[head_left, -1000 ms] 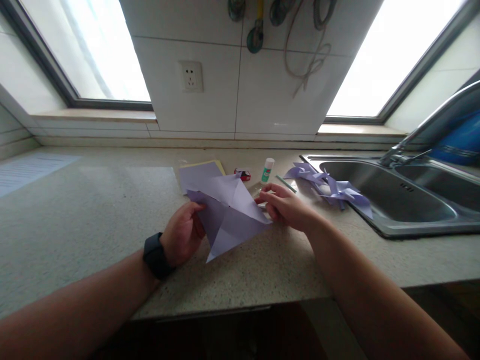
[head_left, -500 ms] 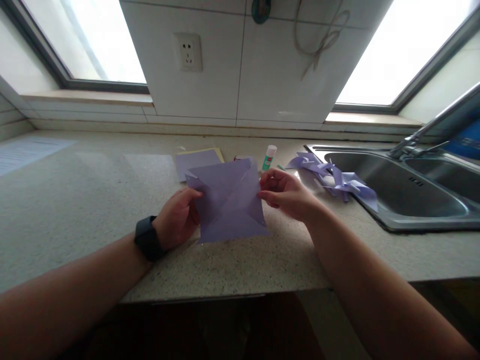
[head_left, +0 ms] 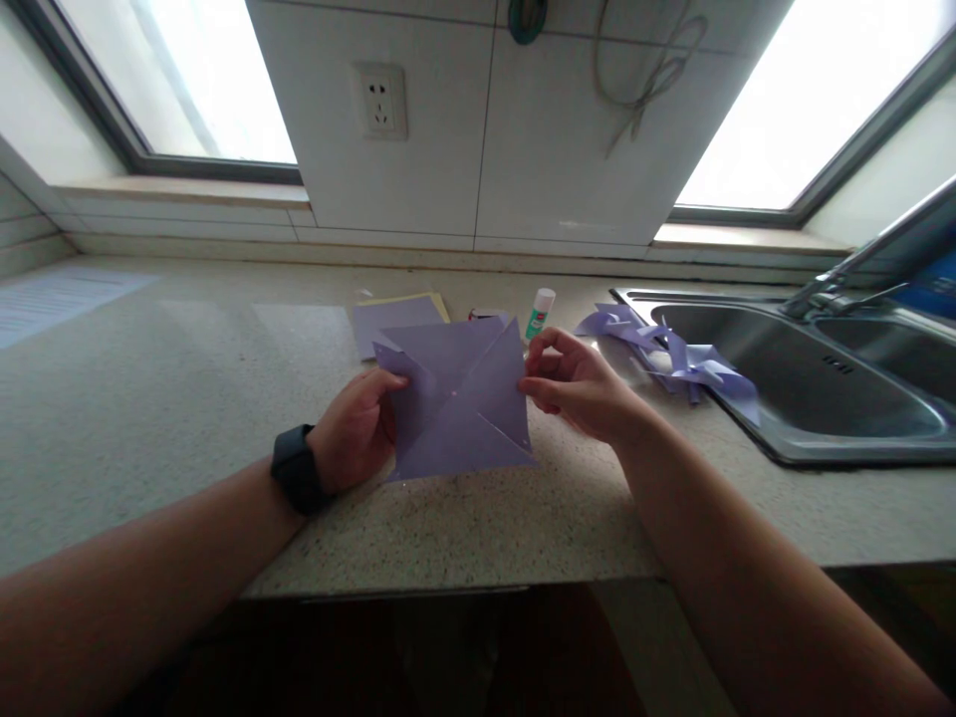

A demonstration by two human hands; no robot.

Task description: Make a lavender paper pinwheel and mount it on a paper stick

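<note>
Partly hidden behind the lilac paper square (head_left: 459, 403) is a small red-and-black item (head_left: 484, 315); its identity cannot be made out. One square is held upright just above the countertop (head_left: 186, 398), creased along both diagonals. Left hand (head_left: 357, 438) pinches its left edge, fingers concealed behind the sheet; right hand (head_left: 579, 390) pinches the right edge between thumb and fingertips. One glue stick (head_left: 539, 313) stands beyond. One flat paper stack (head_left: 395, 317) lies behind, lilac over yellow. Finished lilac pinwheels (head_left: 668, 360) overlap at the sink (head_left: 822, 398) rim; count uncertain. Faucet (head_left: 858, 264) is cut off at the frame edge.
</note>
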